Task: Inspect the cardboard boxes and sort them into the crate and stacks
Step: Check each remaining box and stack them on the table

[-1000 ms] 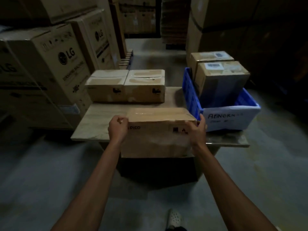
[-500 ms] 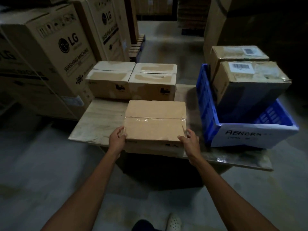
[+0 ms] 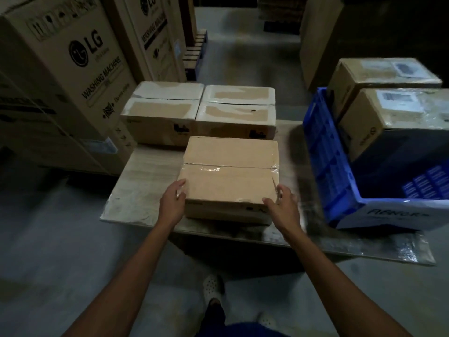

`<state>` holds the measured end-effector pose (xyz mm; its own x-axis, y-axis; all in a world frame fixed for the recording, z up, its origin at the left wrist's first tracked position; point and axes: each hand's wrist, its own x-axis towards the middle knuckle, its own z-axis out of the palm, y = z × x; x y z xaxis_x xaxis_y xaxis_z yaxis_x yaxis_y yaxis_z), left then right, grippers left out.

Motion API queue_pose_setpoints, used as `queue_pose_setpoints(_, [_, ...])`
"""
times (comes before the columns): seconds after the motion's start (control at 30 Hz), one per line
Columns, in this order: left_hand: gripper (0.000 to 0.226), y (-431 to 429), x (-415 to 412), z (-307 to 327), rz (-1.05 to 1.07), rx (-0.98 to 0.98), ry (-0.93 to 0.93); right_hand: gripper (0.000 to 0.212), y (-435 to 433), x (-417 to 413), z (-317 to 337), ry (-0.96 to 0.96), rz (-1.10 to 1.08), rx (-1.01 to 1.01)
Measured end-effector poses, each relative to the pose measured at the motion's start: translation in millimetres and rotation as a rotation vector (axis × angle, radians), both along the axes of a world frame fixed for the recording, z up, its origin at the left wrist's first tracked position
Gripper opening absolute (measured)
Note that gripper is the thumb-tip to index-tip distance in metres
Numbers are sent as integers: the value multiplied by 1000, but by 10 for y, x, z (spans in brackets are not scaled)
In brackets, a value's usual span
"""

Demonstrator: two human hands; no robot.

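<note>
A plain brown, tape-sealed cardboard box (image 3: pixel 230 176) sits flat at the middle of the pale wooden bench (image 3: pixel 136 190). The left hand (image 3: pixel 171 203) rests against its near corner at 8 o'clock and the right hand (image 3: pixel 283 207) against the corner at 4 o'clock, both with fingers loose and unclenched. Two white-topped cardboard boxes (image 3: pixel 199 110) lie side by side at 12 o'clock, just beside it. At 3 o'clock a blue plastic crate (image 3: pixel 325 161) holds two labelled brown cartons (image 3: pixel 364 127).
</note>
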<state>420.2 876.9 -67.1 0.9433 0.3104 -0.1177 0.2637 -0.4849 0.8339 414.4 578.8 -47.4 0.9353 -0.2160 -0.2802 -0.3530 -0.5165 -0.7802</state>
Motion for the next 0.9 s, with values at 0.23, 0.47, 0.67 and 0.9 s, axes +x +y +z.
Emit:
queue_pose_setpoints(0.23, [66, 255, 423, 133, -452, 450, -84, 70, 620, 362, 155, -152, 312, -478])
queue_pose_setpoints(0.47, [117, 169, 744, 23, -857, 853, 83, 86, 1179, 744, 142, 103, 736, -685])
queue_pose_setpoints(0.67, [101, 137, 837, 127, -896, 909, 163, 86, 1185, 831, 237, 172, 807, -745])
queue_pose_setpoints(0.9, [124, 88, 1377, 421, -973, 922, 194, 106, 1385, 1300, 579, 177, 833, -812])
